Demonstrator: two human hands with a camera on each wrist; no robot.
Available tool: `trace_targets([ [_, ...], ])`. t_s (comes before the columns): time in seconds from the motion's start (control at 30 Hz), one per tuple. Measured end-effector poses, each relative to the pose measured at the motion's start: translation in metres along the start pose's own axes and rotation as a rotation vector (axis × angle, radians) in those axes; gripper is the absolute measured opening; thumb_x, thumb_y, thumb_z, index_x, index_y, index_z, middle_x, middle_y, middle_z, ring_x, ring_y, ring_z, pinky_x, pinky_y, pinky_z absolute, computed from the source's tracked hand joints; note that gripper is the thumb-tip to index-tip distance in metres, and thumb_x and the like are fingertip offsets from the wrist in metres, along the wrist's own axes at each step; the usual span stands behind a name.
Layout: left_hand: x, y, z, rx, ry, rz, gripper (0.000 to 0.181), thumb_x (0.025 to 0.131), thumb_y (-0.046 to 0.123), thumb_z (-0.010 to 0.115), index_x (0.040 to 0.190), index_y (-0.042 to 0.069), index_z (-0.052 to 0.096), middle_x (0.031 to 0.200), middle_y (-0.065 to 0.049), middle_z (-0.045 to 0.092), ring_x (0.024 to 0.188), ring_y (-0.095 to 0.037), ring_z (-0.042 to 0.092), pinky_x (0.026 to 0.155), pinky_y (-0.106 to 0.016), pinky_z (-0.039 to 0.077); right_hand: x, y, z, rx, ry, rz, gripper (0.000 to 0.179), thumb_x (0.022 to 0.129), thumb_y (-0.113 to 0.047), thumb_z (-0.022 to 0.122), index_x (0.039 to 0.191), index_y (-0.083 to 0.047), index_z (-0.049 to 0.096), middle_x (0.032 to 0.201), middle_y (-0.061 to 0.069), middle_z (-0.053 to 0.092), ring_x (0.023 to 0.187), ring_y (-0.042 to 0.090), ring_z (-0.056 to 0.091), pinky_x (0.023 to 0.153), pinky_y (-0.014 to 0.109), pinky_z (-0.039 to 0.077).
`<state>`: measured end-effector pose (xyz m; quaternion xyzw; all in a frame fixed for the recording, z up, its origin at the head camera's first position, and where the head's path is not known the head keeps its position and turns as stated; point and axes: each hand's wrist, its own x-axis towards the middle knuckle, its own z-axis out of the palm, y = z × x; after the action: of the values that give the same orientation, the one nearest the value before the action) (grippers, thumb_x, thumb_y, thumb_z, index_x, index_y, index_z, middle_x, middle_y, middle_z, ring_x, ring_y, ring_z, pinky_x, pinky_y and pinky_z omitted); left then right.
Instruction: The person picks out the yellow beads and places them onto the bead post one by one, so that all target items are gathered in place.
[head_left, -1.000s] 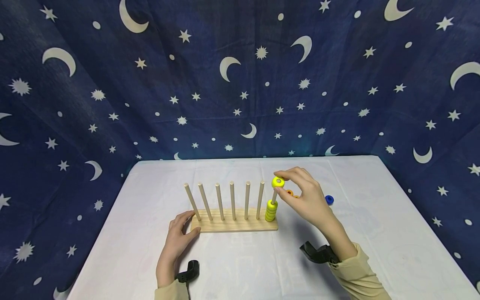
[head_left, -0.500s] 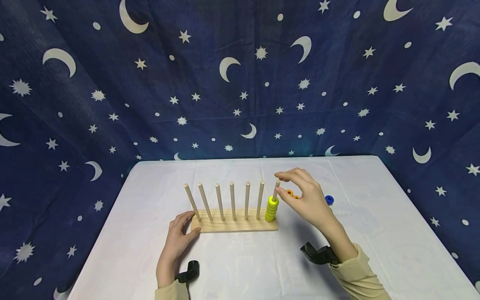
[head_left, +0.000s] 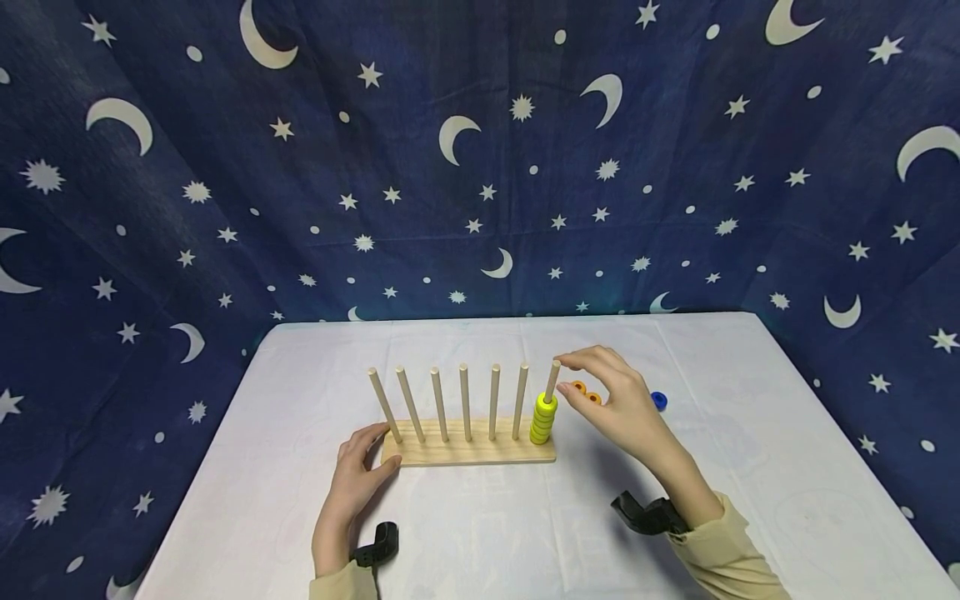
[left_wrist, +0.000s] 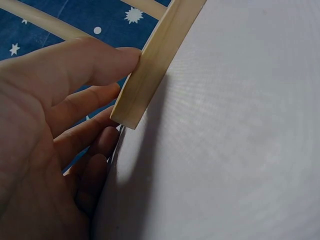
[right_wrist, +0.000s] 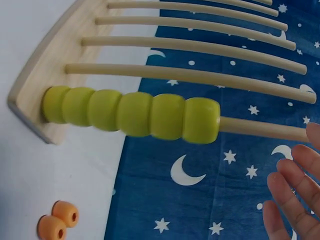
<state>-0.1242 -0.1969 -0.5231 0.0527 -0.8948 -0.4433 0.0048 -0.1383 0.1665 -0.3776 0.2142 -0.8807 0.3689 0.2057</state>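
Observation:
A wooden peg rack with several upright pegs stands on the table. Its rightmost peg carries a stack of several yellow beads, seen along its length as a yellow bead row in the right wrist view. My left hand holds the left end of the base, thumb at the front edge and fingers behind; the left wrist view has the thumb against the wood. Beside the top of the rightmost peg is my right hand, thumb and index finger spread apart with nothing between them.
Two orange beads lie on the white-covered table behind the right hand. A blue bead lies farther right. A dark blue curtain with moons and stars hangs behind the table.
The right hand has let go of a yellow bead at the peg's top; it dropped onto the stack. Then the hand drew slightly right. The left hand and rack stay put.

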Motion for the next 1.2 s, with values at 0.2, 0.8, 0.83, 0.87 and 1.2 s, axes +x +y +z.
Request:
trace_targets([
  [0.2, 0.0, 0.0, 0.0, -0.006, 0.005, 0.003, 0.054, 0.082, 0.013, 0.072, 0.133, 0.01, 0.055, 0.142, -0.013, 0.048, 0.126, -0.029, 0.037, 0.106, -0.052, 0.035, -0.007, 0.011, 0.0, -0.029, -0.014, 0.008, 0.036, 0.082, -0.012, 0.075, 0.116, -0.018, 0.068, 0.11, -0.007, 0.067, 0.103, 0.007, 0.058, 0.088, 0.025, 0.047],
  [0.8, 0.0, 0.0, -0.001, -0.004, -0.007, 0.012, 0.054, 0.083, 0.012, 0.072, 0.134, 0.009, 0.055, 0.143, -0.013, 0.047, 0.129, -0.03, 0.036, 0.107, -0.053, 0.034, -0.022, 0.042, -0.001, -0.03, 0.015, -0.01, 0.037, 0.078, -0.007, 0.077, 0.113, -0.017, 0.069, 0.105, -0.006, 0.067, 0.101, 0.004, 0.056, 0.084, 0.013, 0.041],
  [0.83, 0.0, 0.0, -0.001, -0.003, -0.009, 0.012, 0.054, 0.083, 0.012, 0.072, 0.134, 0.009, 0.055, 0.143, -0.013, 0.047, 0.129, -0.031, 0.036, 0.107, -0.053, 0.034, -0.023, 0.044, -0.002, -0.033, 0.014, -0.009, 0.038, 0.077, -0.007, 0.077, 0.113, -0.016, 0.069, 0.105, -0.004, 0.068, 0.101, 0.005, 0.056, 0.085, 0.014, 0.042],
  [0.87, 0.0, 0.0, -0.001, -0.002, -0.01, 0.012, 0.054, 0.083, 0.012, 0.072, 0.134, 0.009, 0.055, 0.143, -0.013, 0.047, 0.129, -0.03, 0.036, 0.107, -0.053, 0.034, -0.023, 0.046, -0.002, -0.041, 0.016, -0.012, 0.038, 0.077, -0.007, 0.078, 0.113, -0.015, 0.069, 0.105, -0.003, 0.068, 0.1, 0.006, 0.057, 0.086, 0.015, 0.042],
  [1.2, 0.0, 0.0, -0.001, 0.001, -0.007, 0.014, 0.055, 0.082, 0.012, 0.072, 0.134, 0.009, 0.055, 0.143, -0.013, 0.047, 0.127, -0.029, 0.037, 0.105, -0.051, 0.034, -0.028, 0.075, 0.001, -0.146, 0.031, 0.002, 0.036, 0.078, -0.006, 0.076, 0.112, -0.011, 0.069, 0.103, -0.001, 0.069, 0.094, 0.012, 0.057, 0.077, 0.022, 0.045],
])
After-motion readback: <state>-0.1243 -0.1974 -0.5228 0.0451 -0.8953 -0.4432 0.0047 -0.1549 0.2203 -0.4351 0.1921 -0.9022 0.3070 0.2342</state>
